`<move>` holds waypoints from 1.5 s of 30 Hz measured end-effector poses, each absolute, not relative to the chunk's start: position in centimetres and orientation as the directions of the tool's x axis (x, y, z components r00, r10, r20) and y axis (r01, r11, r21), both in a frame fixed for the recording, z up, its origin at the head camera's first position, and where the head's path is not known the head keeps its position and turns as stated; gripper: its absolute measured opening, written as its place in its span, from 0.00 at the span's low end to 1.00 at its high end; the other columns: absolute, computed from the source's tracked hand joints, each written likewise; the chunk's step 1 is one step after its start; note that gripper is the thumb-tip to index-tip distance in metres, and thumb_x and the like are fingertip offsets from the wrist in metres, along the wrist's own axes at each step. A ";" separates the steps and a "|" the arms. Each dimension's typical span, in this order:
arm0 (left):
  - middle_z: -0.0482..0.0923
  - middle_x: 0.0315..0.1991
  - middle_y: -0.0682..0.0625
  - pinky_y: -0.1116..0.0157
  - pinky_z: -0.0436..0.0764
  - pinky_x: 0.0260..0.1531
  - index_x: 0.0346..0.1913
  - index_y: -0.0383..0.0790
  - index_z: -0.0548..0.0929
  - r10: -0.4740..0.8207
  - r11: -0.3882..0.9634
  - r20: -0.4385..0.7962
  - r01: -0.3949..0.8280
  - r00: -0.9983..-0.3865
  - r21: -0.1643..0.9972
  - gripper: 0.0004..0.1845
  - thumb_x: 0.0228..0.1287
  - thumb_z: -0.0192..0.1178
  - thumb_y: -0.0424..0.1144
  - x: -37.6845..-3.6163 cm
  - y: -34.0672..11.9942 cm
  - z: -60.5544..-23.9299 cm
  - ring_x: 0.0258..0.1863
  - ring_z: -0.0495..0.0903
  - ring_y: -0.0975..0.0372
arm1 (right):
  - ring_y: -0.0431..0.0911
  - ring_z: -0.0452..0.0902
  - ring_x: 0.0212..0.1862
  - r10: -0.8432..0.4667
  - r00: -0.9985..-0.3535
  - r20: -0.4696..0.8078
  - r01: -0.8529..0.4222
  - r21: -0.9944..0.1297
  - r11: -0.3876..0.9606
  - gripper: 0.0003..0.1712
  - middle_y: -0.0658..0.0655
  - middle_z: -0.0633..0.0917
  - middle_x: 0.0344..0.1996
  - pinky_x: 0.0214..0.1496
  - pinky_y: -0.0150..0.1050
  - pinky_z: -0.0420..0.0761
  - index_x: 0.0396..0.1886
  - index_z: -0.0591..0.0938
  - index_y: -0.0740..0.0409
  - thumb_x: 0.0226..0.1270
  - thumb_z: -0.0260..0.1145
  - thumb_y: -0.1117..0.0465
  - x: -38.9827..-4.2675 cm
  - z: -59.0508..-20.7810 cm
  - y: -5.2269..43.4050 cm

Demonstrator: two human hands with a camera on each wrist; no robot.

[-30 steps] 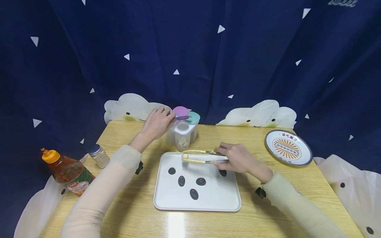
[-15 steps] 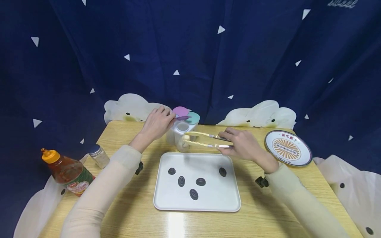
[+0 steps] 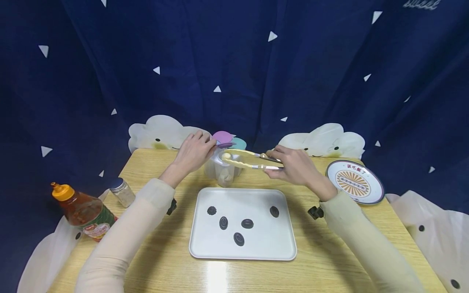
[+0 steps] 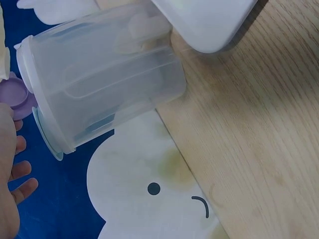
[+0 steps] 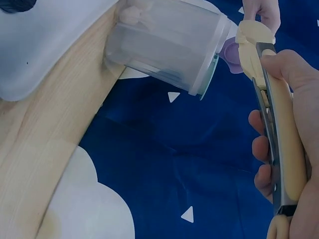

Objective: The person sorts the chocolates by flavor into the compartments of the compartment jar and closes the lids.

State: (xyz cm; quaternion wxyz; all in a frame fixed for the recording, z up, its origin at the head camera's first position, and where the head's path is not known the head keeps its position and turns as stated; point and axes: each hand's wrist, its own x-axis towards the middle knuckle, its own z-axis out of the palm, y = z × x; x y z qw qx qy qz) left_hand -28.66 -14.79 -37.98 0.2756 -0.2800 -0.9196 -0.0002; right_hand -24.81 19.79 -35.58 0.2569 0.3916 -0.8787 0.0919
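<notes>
My left hand (image 3: 194, 152) pinches the purple flip lid (image 4: 12, 93) of a clear, multi-compartment storage container (image 4: 104, 74), keeping that lid raised. Several pale pieces show low inside the container. With my right hand (image 3: 294, 165) I grip a pair of tongs (image 5: 286, 139) with pale yellow tips. Between those tips is a small cream-coloured ball (image 3: 226, 156), over the container's uncovered round opening. In front of the container, a white tray (image 3: 256, 249) carries several dark oval pieces (image 3: 247, 223), like chocolates.
At the left stand a sauce bottle (image 3: 86, 213) with a yellow cap and a small glass jar (image 3: 124, 195) with a dark lid. A patterned plate (image 3: 355, 182) lies at the right. Behind the wooden table (image 3: 165, 248) hangs a dark blue curtain (image 3: 234, 53).
My right hand has lifted the ball with the tongs from above the tray's back edge up to the container's opening. My left hand has stayed at the purple lid.
</notes>
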 end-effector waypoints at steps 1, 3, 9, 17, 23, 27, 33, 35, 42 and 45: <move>0.84 0.43 0.45 0.54 0.79 0.42 0.46 0.42 0.84 0.514 0.844 0.506 0.514 -0.693 -0.153 0.10 0.79 0.60 0.45 -28.7 -14.8 -38.0 0.44 0.78 0.49 | 0.45 0.78 0.24 -0.641 -0.568 0.517 -0.733 0.038 0.680 0.28 0.55 0.89 0.35 0.20 0.39 0.72 0.49 0.90 0.56 0.57 0.78 0.42 -25.0 -35.6 19.7; 0.84 0.44 0.45 0.54 0.79 0.42 0.46 0.42 0.84 0.512 0.845 0.504 0.513 -0.695 -0.152 0.10 0.79 0.59 0.45 -28.6 -14.8 -38.0 0.44 0.79 0.49 | 0.44 0.77 0.23 -0.638 -0.584 0.502 -0.726 0.030 0.687 0.28 0.56 0.89 0.35 0.20 0.38 0.70 0.50 0.90 0.57 0.57 0.78 0.42 -25.2 -35.5 19.6; 0.84 0.43 0.45 0.54 0.79 0.41 0.46 0.42 0.84 0.512 0.845 0.503 0.513 -0.697 -0.150 0.10 0.79 0.59 0.45 -28.7 -14.8 -38.0 0.43 0.78 0.49 | 0.45 0.78 0.24 -0.628 -0.628 0.460 -0.704 0.008 0.710 0.30 0.57 0.89 0.38 0.20 0.40 0.72 0.52 0.89 0.58 0.58 0.77 0.41 -25.7 -35.5 19.5; 0.84 0.42 0.45 0.55 0.77 0.41 0.45 0.42 0.83 0.515 0.842 0.515 0.517 -0.686 -0.153 0.09 0.78 0.60 0.44 -28.9 -14.8 -38.2 0.43 0.78 0.49 | 0.45 0.78 0.24 -0.620 -0.653 0.434 -0.691 -0.009 0.722 0.31 0.58 0.90 0.40 0.21 0.40 0.72 0.53 0.89 0.58 0.59 0.77 0.40 -26.1 -35.6 19.4; 0.84 0.42 0.45 0.55 0.77 0.40 0.45 0.42 0.83 0.521 0.837 0.525 0.524 -0.674 -0.157 0.08 0.77 0.61 0.44 -28.9 -14.9 -38.2 0.42 0.77 0.49 | 0.46 0.80 0.26 -0.611 -0.662 0.434 -0.684 -0.017 0.729 0.31 0.57 0.90 0.40 0.22 0.41 0.74 0.53 0.90 0.57 0.58 0.78 0.40 -26.1 -35.6 19.4; 0.84 0.42 0.45 0.54 0.77 0.39 0.45 0.42 0.83 0.520 0.837 0.525 0.525 -0.674 -0.154 0.08 0.77 0.61 0.44 -28.8 -14.9 -38.2 0.42 0.78 0.48 | 0.47 0.82 0.27 -0.607 -0.671 0.426 -0.679 -0.024 0.734 0.31 0.57 0.90 0.41 0.23 0.42 0.76 0.53 0.90 0.57 0.58 0.77 0.40 -26.1 -35.6 19.5; 0.83 0.42 0.45 0.54 0.77 0.40 0.45 0.41 0.83 0.518 0.839 0.515 0.522 -0.682 -0.153 0.09 0.78 0.60 0.44 -28.8 -14.8 -38.1 0.42 0.78 0.48 | 0.47 0.81 0.27 -0.599 -0.674 0.432 -0.672 -0.022 0.740 0.30 0.56 0.90 0.40 0.23 0.41 0.75 0.53 0.90 0.56 0.58 0.77 0.40 -25.9 -35.8 19.9; 0.84 0.42 0.45 0.54 0.77 0.40 0.45 0.41 0.83 0.519 0.839 0.518 0.521 -0.680 -0.156 0.09 0.78 0.60 0.44 -28.8 -14.8 -38.1 0.42 0.78 0.48 | 0.46 0.80 0.26 -0.597 -0.668 0.446 -0.671 -0.014 0.741 0.29 0.55 0.89 0.38 0.23 0.42 0.74 0.51 0.90 0.54 0.57 0.77 0.40 -25.7 -35.9 20.2; 0.83 0.41 0.44 0.54 0.77 0.39 0.45 0.42 0.83 0.516 0.838 0.531 0.525 -0.672 -0.150 0.09 0.78 0.60 0.44 -28.7 -14.8 -38.2 0.42 0.78 0.48 | 0.44 0.75 0.23 -0.575 -0.652 0.494 -0.663 -0.003 0.749 0.31 0.51 0.86 0.34 0.22 0.42 0.72 0.49 0.89 0.52 0.52 0.79 0.37 -24.2 -36.6 21.7; 0.83 0.42 0.44 0.54 0.78 0.40 0.45 0.42 0.83 0.515 0.838 0.534 0.526 -0.671 -0.148 0.09 0.78 0.60 0.45 -28.7 -14.8 -38.2 0.43 0.78 0.48 | 0.45 0.76 0.24 -0.568 -0.656 0.497 -0.657 -0.005 0.754 0.33 0.51 0.86 0.35 0.22 0.41 0.71 0.51 0.88 0.53 0.50 0.78 0.37 -23.6 -37.0 22.5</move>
